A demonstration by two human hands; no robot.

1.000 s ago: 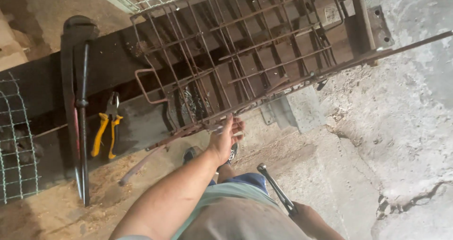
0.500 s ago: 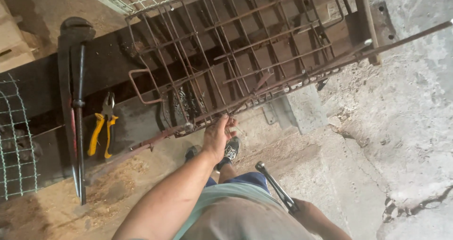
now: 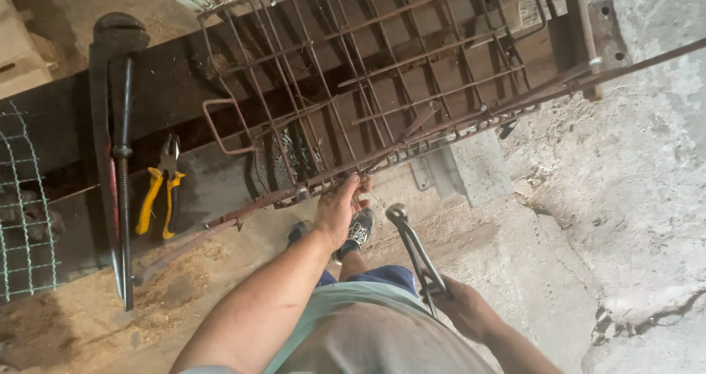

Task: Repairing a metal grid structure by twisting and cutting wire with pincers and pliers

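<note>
Gripping a rusty rebar cage (image 3: 382,87) at its near edge, a worker's left hand (image 3: 340,211) closes its fingers around the long bar (image 3: 515,102) that runs along the cage's lower side, the thumb and fingertips pinched where a thin tie wire meets the bar. The right hand (image 3: 465,309), low at the right of the view, is wrapped shut on the handles of a pair of dark steel nippers (image 3: 413,249), whose rounded head points up toward the left hand and hangs just short of the cage, not touching it.

The cage lies across a dark, stained workbench (image 3: 169,87), its welded and tied bars forming a grid that overhangs the bench's near edge above the worker's shoes (image 3: 359,230). One long bar of the cage reaches past the bench's right end, out over the cracked concrete floor (image 3: 625,197).

Toward the bench's left end lie yellow-handled pliers (image 3: 160,194), handles toward the near edge, well apart from the hands. Just beside them, farther left, a large pipe wrench (image 3: 118,124) stretches from the far edge to beyond the near edge. Green wire mesh (image 3: 26,205) covers the bench's left end, and sawdust is scattered on the floor below.
</note>
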